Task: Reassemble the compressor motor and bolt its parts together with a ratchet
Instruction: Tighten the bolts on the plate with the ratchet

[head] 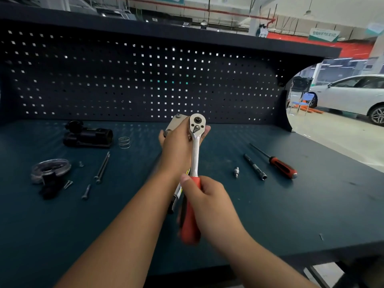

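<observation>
The right hand [209, 202] grips the red handle of the ratchet [195, 156]. The left hand [177, 146] holds a grey metal plate [175, 123] clear of the workbench [291, 204]. The ratchet's long axis runs from 6 to 12 o'clock, with its head at the 12 o'clock end, against the left fingers. Engagement with a bolt cannot be determined. The black motor housing [87, 136] lies at 10 o'clock, nearer the left hand.

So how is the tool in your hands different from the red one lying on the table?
The ratchet is held up, the right hand gripping its handle; the screwdriver lies untouched on the bench. The ratchet has a round, shiny head; the screwdriver has a thin dark shaft. Both have red handles.
</observation>
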{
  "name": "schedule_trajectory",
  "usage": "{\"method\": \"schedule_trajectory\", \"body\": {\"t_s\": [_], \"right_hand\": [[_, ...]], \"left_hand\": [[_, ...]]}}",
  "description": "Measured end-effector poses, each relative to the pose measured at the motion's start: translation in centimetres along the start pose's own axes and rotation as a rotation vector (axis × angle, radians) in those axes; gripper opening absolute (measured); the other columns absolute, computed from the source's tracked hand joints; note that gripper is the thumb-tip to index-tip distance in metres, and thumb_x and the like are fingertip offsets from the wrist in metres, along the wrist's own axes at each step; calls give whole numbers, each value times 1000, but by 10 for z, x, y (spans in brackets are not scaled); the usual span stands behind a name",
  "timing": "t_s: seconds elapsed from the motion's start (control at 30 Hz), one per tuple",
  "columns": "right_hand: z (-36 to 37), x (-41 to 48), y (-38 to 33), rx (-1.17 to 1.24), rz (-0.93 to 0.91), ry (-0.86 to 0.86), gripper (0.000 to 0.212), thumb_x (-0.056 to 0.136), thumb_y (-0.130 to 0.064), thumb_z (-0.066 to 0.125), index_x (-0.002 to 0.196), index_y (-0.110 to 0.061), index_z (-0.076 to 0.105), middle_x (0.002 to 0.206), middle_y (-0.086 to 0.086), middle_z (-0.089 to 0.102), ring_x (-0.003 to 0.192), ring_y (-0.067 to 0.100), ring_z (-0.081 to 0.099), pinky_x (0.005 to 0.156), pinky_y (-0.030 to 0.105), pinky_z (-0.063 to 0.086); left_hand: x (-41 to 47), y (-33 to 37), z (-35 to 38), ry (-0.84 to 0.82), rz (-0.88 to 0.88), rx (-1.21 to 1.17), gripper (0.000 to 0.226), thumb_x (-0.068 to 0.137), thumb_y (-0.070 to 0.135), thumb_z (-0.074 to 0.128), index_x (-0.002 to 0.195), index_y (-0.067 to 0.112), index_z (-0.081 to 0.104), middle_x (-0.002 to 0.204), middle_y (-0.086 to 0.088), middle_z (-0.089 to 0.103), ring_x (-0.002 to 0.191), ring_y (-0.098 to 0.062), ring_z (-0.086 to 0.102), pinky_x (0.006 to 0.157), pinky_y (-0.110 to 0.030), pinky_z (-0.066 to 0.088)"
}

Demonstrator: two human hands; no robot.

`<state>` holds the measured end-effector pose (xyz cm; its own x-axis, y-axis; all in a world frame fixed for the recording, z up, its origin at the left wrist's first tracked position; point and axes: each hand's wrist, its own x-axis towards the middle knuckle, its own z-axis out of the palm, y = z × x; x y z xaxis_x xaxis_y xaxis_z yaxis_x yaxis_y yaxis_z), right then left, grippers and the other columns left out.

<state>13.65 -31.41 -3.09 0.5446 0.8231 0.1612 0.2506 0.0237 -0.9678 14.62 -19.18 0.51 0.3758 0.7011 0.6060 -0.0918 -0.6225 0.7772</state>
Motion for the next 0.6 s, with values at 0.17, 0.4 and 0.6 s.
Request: {"method": "schedule_trajectory", "body": {"t_s": [0.17, 0.4, 0.6], "right_hand": [[15, 0, -2, 2, 17, -7, 48, 88, -44, 58, 76, 0, 46, 78, 29, 59, 62, 28, 57, 64, 58, 53], [20, -3, -5, 126, 29, -8, 47, 90, -42, 56, 80, 3, 46, 62, 18, 60, 49, 22, 58, 56, 50, 55], [-43, 0, -21, -213, 19, -118, 42, 83, -51, 58, 69, -12, 53, 48, 5, 61, 37, 15, 55, 38, 21, 45]], "left_hand": [[-4, 3, -6, 22, -55, -363, 19, 79, 17, 73, 85, 1, 64, 92, -17, 65, 91, -23, 63, 87, -27, 50], [2, -5, -8, 6, -115, -504, 17, 80, -10, 63, 80, 6, 66, 90, -14, 61, 81, -14, 59, 73, -20, 49], [1, -10, -11, 17, -80, -369, 26, 86, -3, 58, 82, 18, 72, 86, -3, 74, 87, -16, 69, 78, -25, 55]]}}
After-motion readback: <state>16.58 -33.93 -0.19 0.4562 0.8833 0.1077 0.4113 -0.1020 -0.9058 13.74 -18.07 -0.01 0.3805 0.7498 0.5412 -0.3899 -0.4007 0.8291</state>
